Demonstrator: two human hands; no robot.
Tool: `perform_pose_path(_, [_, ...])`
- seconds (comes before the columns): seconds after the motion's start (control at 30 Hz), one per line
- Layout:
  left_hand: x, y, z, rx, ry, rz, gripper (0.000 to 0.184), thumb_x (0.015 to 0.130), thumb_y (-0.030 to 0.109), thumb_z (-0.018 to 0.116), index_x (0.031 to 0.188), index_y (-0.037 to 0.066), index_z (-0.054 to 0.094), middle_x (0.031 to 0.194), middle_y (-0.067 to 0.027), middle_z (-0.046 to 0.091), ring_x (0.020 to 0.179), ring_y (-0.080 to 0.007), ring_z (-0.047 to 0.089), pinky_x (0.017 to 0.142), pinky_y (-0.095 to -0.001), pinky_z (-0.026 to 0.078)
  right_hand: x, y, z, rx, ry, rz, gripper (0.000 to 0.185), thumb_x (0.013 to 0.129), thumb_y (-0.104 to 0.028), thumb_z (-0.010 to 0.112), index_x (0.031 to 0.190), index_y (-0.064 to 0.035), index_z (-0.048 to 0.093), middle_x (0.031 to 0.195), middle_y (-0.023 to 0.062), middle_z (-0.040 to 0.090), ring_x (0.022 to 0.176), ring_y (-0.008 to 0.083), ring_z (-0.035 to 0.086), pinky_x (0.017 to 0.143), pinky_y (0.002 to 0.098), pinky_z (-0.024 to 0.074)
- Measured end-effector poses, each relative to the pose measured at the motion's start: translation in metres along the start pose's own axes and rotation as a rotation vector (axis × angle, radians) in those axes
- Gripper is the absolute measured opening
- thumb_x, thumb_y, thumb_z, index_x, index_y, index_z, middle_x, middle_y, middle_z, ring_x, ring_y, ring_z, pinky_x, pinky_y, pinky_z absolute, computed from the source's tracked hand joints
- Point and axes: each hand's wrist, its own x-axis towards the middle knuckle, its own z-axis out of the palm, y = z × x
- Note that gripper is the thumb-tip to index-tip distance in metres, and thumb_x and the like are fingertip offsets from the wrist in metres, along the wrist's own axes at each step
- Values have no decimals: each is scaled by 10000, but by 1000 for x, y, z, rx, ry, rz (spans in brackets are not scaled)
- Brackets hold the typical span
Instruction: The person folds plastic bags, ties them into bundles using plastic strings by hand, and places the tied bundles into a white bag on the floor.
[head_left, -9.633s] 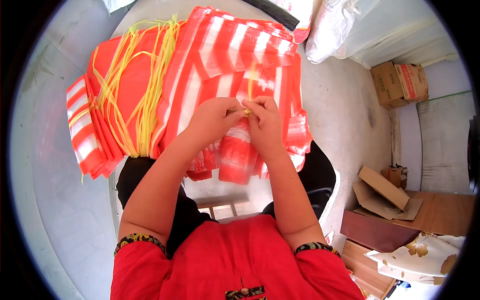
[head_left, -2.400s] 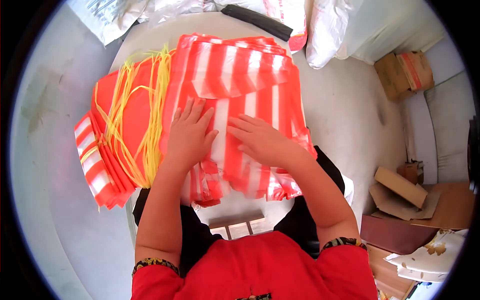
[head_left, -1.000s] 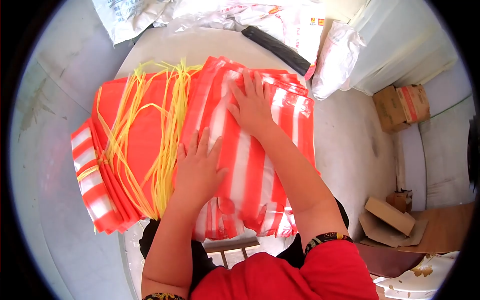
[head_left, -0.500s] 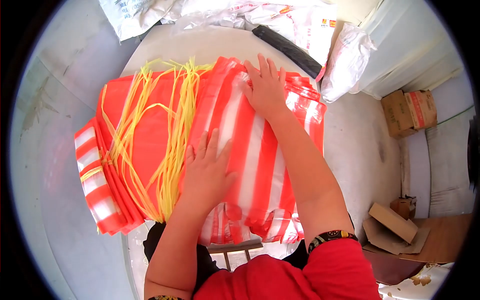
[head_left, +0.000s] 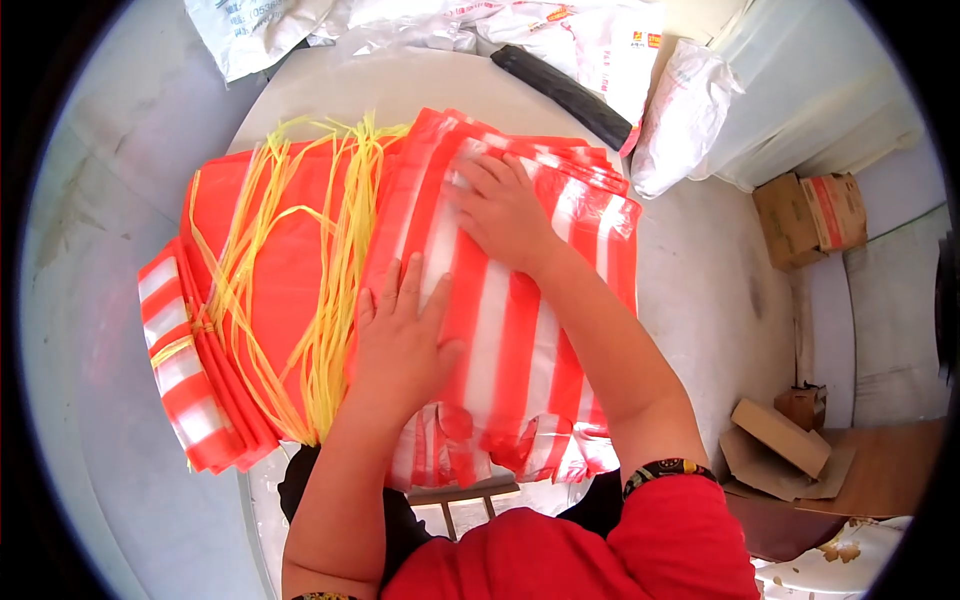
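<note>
A stack of red-and-white striped plastic bags lies before me. My left hand rests on its left part, palm down with the fingers spread. Farther up the stack, my right hand lies flat on the top bag, its fingers slightly bent. Left of the stack, yellow strings lie loosely in bunches over plain red plastic. At the far left sits a folded striped bundle with a yellow tie around it. Neither hand holds anything.
A black roll lies at the table's far edge, near white printed sacks and a wrapped white bundle. Cardboard boxes stand on the right, and an opened carton lies at the lower right.
Earlier my fingers pinched a yellow string at a striped bundle; that bundle is no longer seen in my hands. Both hands now lie on the stack, the right one having moved up it, then slightly back.
</note>
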Motion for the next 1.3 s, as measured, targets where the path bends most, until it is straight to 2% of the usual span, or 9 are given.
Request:
perform_pose_path(0.2, [1, -1, -4, 10, -5, 18, 741, 934, 354, 728, 1592, 152, 451, 1710, -198, 293, 1575, -405, 289, 1234, -632, 276, 5, 13, -18, -165, 76, 204, 434, 942, -169, 699, 1369, -105, 661, 1531, 112, 535, 1450, 331, 427, 1212, 543, 321])
perform_pose_path(0.3, [0, -6, -1, 5, 15, 26, 710, 959, 332, 702, 1594, 147, 445, 1700, -201, 315, 1566, -400, 304, 1236, -603, 286, 0, -18, -42, -13, 172, 132, 389, 954, -162, 702, 1331, -74, 675, 1487, 124, 580, 1400, 342, 485, 1172, 519, 377])
perform_pose_path(0.6, [-13, -31, -9, -21, 192, 24, 523, 1006, 205, 641, 1516, 131, 554, 1626, -192, 448, 1529, -396, 375, 1237, -514, 340, -91, -148, -107, 393, -154, 145, 304, 853, -50, 763, 1154, -27, 724, 1206, 125, 720, 1104, 344, 651, 978, 460, 511])
perform_pose_path(0.7, [-17, -47, -20, -230, 187, 192, 401, 1005, 110, 634, 1405, 91, 650, 1467, -167, 601, 1381, -352, 543, 1130, -434, 465, -117, -185, -111, 487, -158, 184, 301, 826, -32, 779, 1123, -21, 731, 1145, 122, 734, 1034, 341, 672, 911, 442, 542])
perform_pose_path(0.77, [-25, -49, -30, -432, 97, 67, 345, 1002, 63, 627, 1342, 69, 685, 1340, -139, 659, 1239, -300, 617, 1039, -383, 510, -116, -207, -107, 536, -119, 186, 275, 829, -54, 797, 1091, -29, 721, 1052, 122, 735, 965, 322, 704, 848, 433, 561])
perform_pose_path(0.9, [-40, -56, -31, -599, 91, -58, 308, 1022, 55, 610, 1316, 49, 701, 1212, -105, 698, 1065, -207, 668, 937, -326, 535, -112, -231, -95, 549, -77, 259, 263, 865, -31, 757, 1125, -13, 717, 1110, 128, 738, 1015, 328, 695, 885, 434, 560])
perform_pose_path(1.07, [-42, -67, -13, -767, 42, -104, 363, 1059, 68, 569, 1413, 31, 642, 1236, -96, 696, 1099, -168, 649, 951, -307, 531, -99, -227, -90, 548, -32, 500, 290, 955, 1, 642, 1241, 9, 685, 1288, 164, 712, 1154, 349, 674, 970, 418, 544])
perform_pose_path(1.17, [-42, -68, -14, -814, 17, -107, 403, 1070, 69, 554, 1468, 27, 598, 1258, -85, 686, 1106, -155, 640, 954, -294, 529, -97, -210, -83, 562, -31, 630, 368, 1006, -33, 587, 1371, -18, 631, 1446, 180, 631, 1332, 364, 586, 1103, 430, 473])
perform_pose_path(1.3, [-38, -68, -9, -901, -8, -133, 434, 1074, 76, 547, 1507, 45, 567, 1229, -60, 669, 1082, -130, 620, 936, -273, 522, -107, -183, -64, 225, -153, 563, 443, 1049, -115, 543, 1488, -61, 565, 1593, 182, 499, 1505, 374, 412, 1239, 480, 300])
